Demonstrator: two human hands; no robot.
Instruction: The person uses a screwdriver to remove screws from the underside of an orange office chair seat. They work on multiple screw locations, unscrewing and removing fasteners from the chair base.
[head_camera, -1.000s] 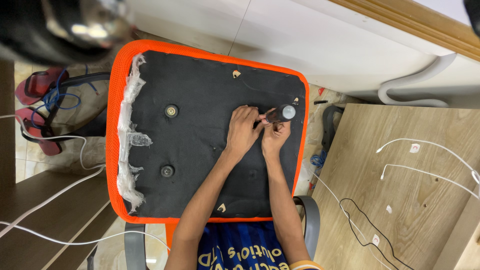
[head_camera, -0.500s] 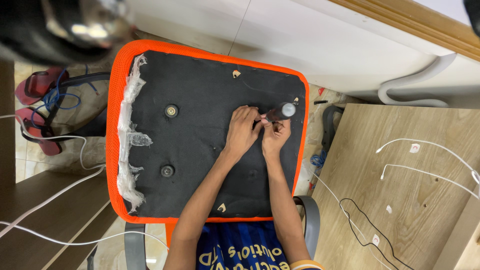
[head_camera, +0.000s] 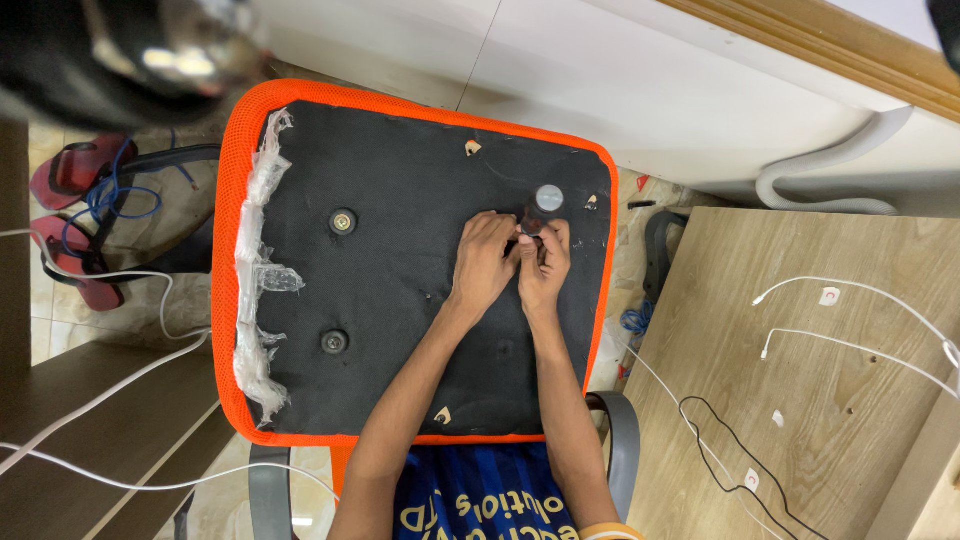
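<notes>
An upturned chair seat (head_camera: 400, 280) lies in front of me, black underside up, with an orange mesh rim. My left hand (head_camera: 486, 262) and my right hand (head_camera: 543, 268) meet near its far right corner. Both pinch a small dark knob with a round silver end (head_camera: 546, 199) that stands on the black fabric. Two metal screw inserts (head_camera: 343, 221) (head_camera: 334, 342) sit in the fabric to the left, away from my hands. Torn clear plastic (head_camera: 260, 270) clings along the left rim.
A wooden board (head_camera: 800, 400) with white and black cables lies to the right. Red sandals (head_camera: 70, 210) and a blue cord lie on the floor at left. A grey hose (head_camera: 830, 165) runs along the white wall. Grey chair arms (head_camera: 620, 440) stand near my legs.
My hands have stayed at the knob, with the fingers shifting slightly around it. The seat has not moved.
</notes>
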